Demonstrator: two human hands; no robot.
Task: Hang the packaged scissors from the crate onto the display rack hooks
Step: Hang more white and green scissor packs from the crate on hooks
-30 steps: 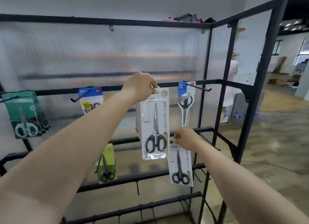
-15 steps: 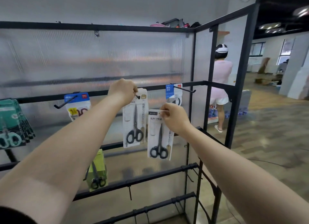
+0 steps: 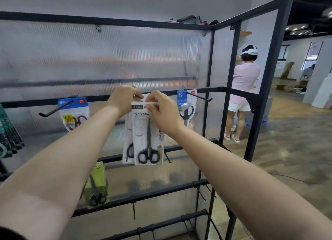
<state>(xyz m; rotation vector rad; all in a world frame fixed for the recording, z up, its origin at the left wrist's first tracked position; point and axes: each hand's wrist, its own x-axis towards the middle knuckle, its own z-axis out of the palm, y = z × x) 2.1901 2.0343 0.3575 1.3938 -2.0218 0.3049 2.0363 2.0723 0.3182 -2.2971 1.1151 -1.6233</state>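
Head-worn wide-angle view faces the display rack (image 3: 212, 89) closely, at arm's reach.

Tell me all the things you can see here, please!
display rack: one, black frame, ribbed translucent panels, ahead
white scissors packs: two, black-handled scissors, centre, overlapping, held at the top
blue-topped scissors packs: two, one hanging left, one right of the hands
green scissors pack: one, lower left rail
dark green packs: several, far left edge
other person: one, pink top, white shorts, beyond the rack
hands: left and right, both pinching the front white pack's top at the middle rail
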